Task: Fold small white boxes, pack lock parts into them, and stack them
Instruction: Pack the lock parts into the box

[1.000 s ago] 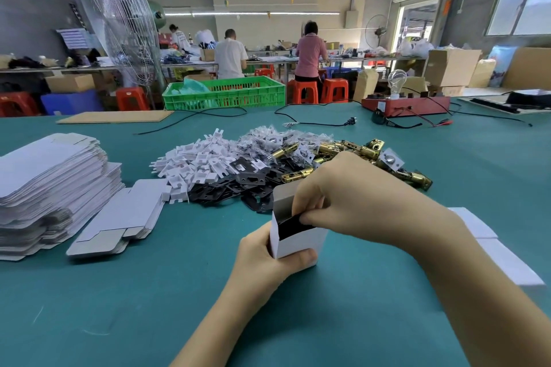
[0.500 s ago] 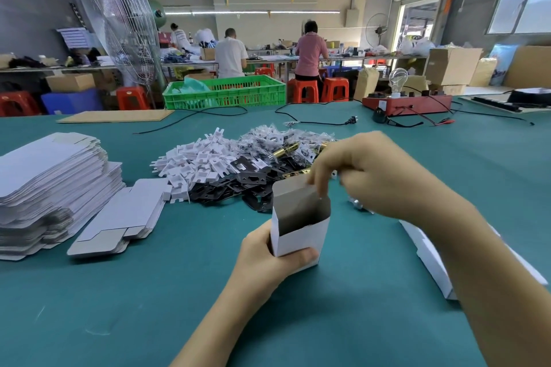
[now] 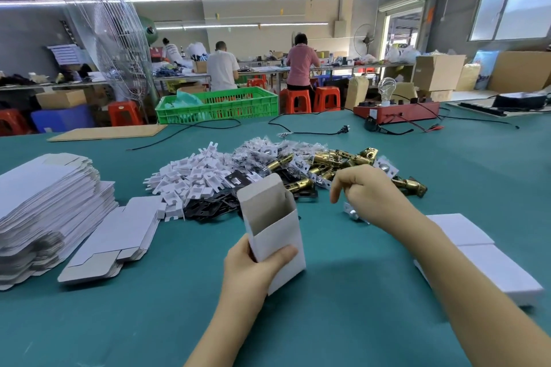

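A person is sitting at a green table (image 3: 387,322), partway through a packing job. Two closed white boxes (image 3: 477,253) are lying at the right edge, which suggests some are already finished. A tall stack of flat box blanks (image 3: 44,202) is waiting at the left, so much folding appears to remain.

The left hand (image 3: 253,265) is gripping an upright, folded box (image 3: 272,229) near its bottom, thumb across the front. The top flap is standing open; what is inside cannot be seen.

The right hand (image 3: 369,191) is hovering to the right of the box, apart from it, over the near edge of the parts pile (image 3: 268,173). Its fingers are curled downward, with a small bagged part (image 3: 353,213) showing just beneath; whether they are holding it cannot be told.

This box likely needs more parts, then closing and stacking.
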A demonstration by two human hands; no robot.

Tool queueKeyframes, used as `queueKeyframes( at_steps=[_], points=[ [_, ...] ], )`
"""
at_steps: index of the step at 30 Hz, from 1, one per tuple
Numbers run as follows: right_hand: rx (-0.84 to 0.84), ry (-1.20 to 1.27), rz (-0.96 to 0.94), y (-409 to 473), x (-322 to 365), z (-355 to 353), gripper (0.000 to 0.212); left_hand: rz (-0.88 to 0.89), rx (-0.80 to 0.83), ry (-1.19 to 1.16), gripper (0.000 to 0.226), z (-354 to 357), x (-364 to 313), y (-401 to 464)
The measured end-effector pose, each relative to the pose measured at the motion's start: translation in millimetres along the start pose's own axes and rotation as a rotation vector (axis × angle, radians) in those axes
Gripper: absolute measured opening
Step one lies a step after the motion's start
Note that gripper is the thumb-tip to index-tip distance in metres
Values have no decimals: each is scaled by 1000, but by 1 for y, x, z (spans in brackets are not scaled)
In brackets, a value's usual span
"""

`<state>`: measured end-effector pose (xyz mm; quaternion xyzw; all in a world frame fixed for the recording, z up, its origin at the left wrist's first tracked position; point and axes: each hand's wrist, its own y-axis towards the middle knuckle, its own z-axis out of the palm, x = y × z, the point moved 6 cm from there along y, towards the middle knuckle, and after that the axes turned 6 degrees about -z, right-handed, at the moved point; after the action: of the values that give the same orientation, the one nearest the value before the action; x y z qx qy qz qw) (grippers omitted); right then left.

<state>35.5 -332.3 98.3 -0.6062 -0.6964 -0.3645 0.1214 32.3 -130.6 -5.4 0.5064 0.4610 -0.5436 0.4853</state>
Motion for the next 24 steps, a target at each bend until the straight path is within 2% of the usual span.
queueKeyframes(
  at_steps=[4,10,13,16,18,21,24],
  points=[
    [16,39,111,3,-29,23,59,-16,-97,-39,28,-9,3,4],
    [30,33,217,35,-59,50,58,-1,-73,-30,31,-8,3,6],
    [48,-28,187,70,-62,62,51,-8,-56,-76,37,-8,4,8],
    [-44,-92,149,101,-66,67,41,-10,-45,-112,32,-9,6,10],
    [-71,-188,105,117,-67,73,46,-17,-36,-125,28,-8,7,13],
    [0,-384,-40,137,-59,92,46,-14,-24,-140,26,-8,8,15],
    [143,-573,-47,147,-62,115,39,-14,-14,-150,25,-8,8,15]
  ],
)
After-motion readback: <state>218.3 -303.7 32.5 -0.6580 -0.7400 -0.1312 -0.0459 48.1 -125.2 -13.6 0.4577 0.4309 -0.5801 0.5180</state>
